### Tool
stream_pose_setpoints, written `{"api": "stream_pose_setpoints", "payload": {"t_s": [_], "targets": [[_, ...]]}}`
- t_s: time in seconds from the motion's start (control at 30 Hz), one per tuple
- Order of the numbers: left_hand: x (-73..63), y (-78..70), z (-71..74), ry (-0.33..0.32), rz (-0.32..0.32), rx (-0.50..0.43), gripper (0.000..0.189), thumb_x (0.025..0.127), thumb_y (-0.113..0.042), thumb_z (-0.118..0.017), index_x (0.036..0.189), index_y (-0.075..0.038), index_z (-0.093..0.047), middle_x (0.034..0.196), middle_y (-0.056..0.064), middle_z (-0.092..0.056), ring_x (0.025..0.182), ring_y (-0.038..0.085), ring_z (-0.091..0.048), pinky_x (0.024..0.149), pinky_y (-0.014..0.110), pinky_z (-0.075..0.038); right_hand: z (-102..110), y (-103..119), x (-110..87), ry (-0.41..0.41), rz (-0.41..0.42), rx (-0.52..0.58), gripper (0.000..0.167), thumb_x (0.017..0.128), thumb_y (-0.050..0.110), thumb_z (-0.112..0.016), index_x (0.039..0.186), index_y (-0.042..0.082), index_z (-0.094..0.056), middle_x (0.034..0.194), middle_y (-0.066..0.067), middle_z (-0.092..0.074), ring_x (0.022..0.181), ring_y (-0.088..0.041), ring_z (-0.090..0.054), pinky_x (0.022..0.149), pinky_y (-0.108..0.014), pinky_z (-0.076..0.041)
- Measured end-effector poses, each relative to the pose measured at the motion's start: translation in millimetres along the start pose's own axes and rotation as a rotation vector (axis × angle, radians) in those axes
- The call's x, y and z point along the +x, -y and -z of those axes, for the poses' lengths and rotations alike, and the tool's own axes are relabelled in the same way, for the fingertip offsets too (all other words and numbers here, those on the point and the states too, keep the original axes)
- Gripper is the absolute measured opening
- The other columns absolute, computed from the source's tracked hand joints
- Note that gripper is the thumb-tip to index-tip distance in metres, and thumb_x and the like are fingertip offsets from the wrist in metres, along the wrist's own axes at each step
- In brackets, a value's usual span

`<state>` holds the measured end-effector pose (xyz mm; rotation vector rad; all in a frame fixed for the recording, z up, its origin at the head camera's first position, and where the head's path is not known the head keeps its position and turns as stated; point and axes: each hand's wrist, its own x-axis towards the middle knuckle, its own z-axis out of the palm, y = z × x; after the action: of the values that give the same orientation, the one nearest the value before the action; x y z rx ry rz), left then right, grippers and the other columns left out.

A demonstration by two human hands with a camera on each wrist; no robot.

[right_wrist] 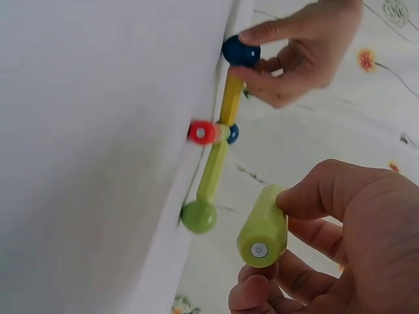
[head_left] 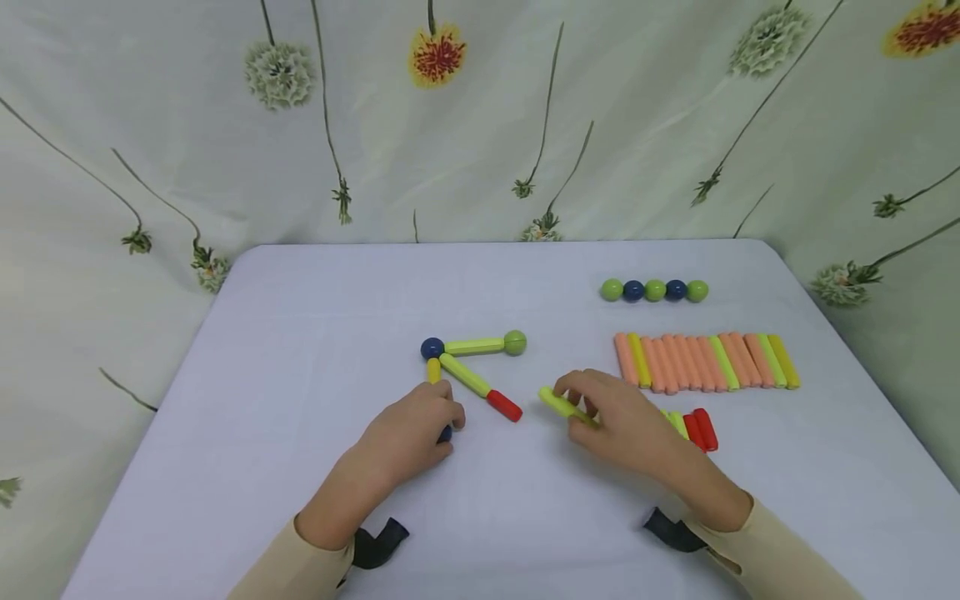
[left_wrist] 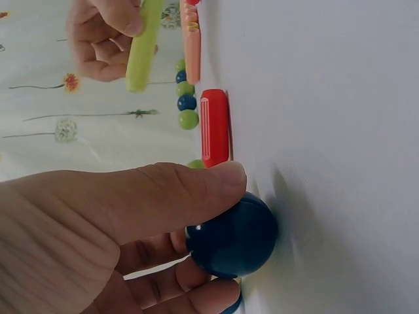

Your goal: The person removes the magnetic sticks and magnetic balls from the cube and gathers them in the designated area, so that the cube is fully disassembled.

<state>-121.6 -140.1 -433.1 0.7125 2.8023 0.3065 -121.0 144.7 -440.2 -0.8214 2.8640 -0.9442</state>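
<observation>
My left hand holds a dark blue ball between thumb and fingers, down at the table. From that ball a yellow stick runs to another blue ball. Two lime sticks also meet this far ball: one ends in a green ball, the other continues into a red stick. Off to the right, my right hand pinches a loose lime stick above the table; a round metal disc shows on its end.
Behind my right hand lie short lime and red sticks, partly hidden. A row of salmon, yellow and lime sticks lies further right. Several green and blue balls line up at the back of the white table.
</observation>
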Motion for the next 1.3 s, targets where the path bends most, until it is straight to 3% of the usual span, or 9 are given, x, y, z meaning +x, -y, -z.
{"api": "stream_pose_setpoints", "payload": {"t_s": [0.17, 0.4, 0.57, 0.7, 0.9, 1.07, 1.17, 1.3], "targets": [[-1.0, -1.1, 1.3, -0.002, 0.005, -0.003, 0.022, 0.077, -0.009, -0.083, 0.096, -0.013, -0.073, 0.090, -0.002, -0.052, 0.089, 0.015, -0.049, 0.069, 0.025, -0.048, 30, -32, -9.5, -0.130, -0.128, 0.001, 0.031, 0.080, 0.004, -0.064, 0.109, 0.016, -0.062, 0.086, 0.002, -0.062, 0.068, -0.013, -0.053, 0.054, -0.027, -0.046], [-0.8, -1.6, 0.0, -0.011, 0.007, -0.011, 0.023, 0.077, -0.010, -0.083, 0.096, -0.013, -0.073, 0.089, -0.003, -0.051, 0.087, 0.015, -0.048, 0.069, 0.025, -0.048, 69, -78, -28.1, -0.236, -0.413, -0.048, 0.032, 0.089, 0.014, -0.061, 0.120, 0.007, -0.057, 0.102, -0.014, -0.064, 0.082, -0.027, -0.057, 0.061, -0.033, -0.050], [0.2, -1.3, -0.9, -0.012, 0.013, -0.007, 0.024, 0.076, -0.010, -0.084, 0.097, -0.014, -0.073, 0.089, -0.004, -0.050, 0.086, 0.014, -0.047, 0.069, 0.024, -0.048, 86, -110, -43.6, -0.312, -0.560, -0.074, 0.036, 0.093, 0.018, -0.059, 0.125, 0.004, -0.055, 0.110, -0.023, -0.061, 0.091, -0.037, -0.057, 0.061, -0.036, -0.052], [0.5, -1.7, -0.8, -0.009, 0.011, -0.003, 0.024, 0.076, -0.009, -0.083, 0.097, -0.014, -0.073, 0.089, -0.004, -0.050, 0.085, 0.013, -0.047, 0.069, 0.024, -0.047, 99, -138, -55.9, -0.333, -0.672, -0.102, 0.040, 0.095, 0.021, -0.055, 0.129, 0.001, -0.052, 0.116, -0.029, -0.057, 0.100, -0.045, -0.054, 0.061, -0.041, -0.053], [0.3, -2.0, -1.3, -0.003, 0.013, -0.002, 0.024, 0.076, -0.009, -0.084, 0.098, -0.014, -0.073, 0.089, -0.004, -0.050, 0.086, 0.013, -0.047, 0.071, 0.024, -0.047, 119, -176, -73.9, -0.330, -0.810, -0.128, 0.046, 0.095, 0.022, -0.049, 0.134, -0.003, -0.048, 0.120, -0.032, -0.054, 0.100, -0.047, -0.054, 0.053, -0.034, -0.047], [0.1, -2.1, -1.5, -0.006, 0.013, -0.004, 0.025, 0.076, -0.008, -0.083, 0.098, -0.014, -0.074, 0.089, -0.004, -0.050, 0.087, 0.013, -0.047, 0.072, 0.025, -0.048, 130, -199, -83.9, -0.286, -0.929, -0.099, 0.053, 0.095, 0.025, -0.047, 0.140, -0.004, -0.040, 0.128, -0.035, -0.047, 0.104, -0.048, -0.050, 0.061, -0.042, -0.047], [-0.3, -2.3, -1.4, -0.007, 0.011, 0.002, 0.025, 0.076, -0.008, -0.083, 0.098, -0.014, -0.074, 0.089, -0.005, -0.050, 0.088, 0.013, -0.047, 0.073, 0.025, -0.048, 131, -208, -86.7, -0.279, -0.956, -0.090, 0.054, 0.095, 0.023, -0.049, 0.140, -0.006, -0.040, 0.128, -0.036, -0.046, 0.106, -0.049, -0.048, 0.065, -0.045, -0.047], [-0.8, -3.0, -0.3, -0.005, 0.007, 0.012, 0.024, 0.077, -0.009, -0.083, 0.098, -0.014, -0.073, 0.090, -0.004, -0.051, 0.089, 0.014, -0.048, 0.073, 0.025, -0.048, 127, -214, -87.3, -0.276, -0.935, -0.100, 0.048, 0.096, 0.019, -0.046, 0.136, -0.008, -0.043, 0.127, -0.036, -0.046, 0.107, -0.050, -0.047, 0.065, -0.044, -0.046]]}}
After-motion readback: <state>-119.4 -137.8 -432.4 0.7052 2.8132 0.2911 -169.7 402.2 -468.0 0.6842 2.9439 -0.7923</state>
